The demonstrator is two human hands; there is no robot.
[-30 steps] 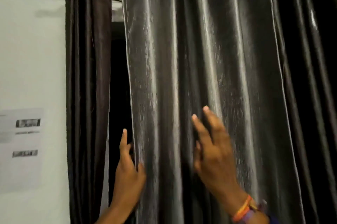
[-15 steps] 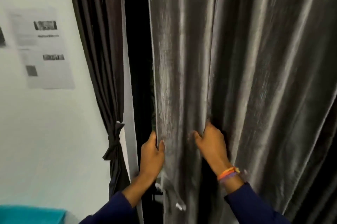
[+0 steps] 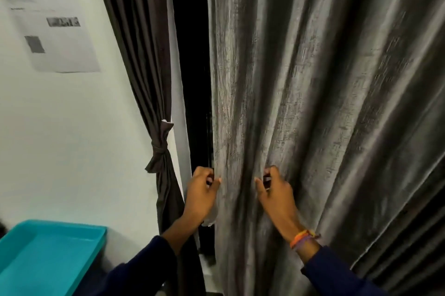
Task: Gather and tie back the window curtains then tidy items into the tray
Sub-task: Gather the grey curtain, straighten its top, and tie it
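Note:
A wide grey curtain [image 3: 313, 103] hangs loose over the middle and right of the view. My left hand [image 3: 201, 194] grips its left edge with curled fingers. My right hand [image 3: 274, 191] pinches a fold of the same curtain a little to the right, at the same height. To the left, a darker curtain [image 3: 142, 54] hangs gathered, bound by a knotted tie [image 3: 160, 148] of the same cloth. A teal tray [image 3: 48, 254] shows at the bottom left with nothing visible in it.
A dark gap [image 3: 192, 78] of window lies between the two curtains. Printed sheets [image 3: 48, 18] are stuck on the white wall at the upper left. A further dark curtain panel [image 3: 409, 247] hangs at the lower right.
My view has dropped down the curtain, and the tray has come into sight. Both hands went from flat and open against the cloth to gripping its folds lower down.

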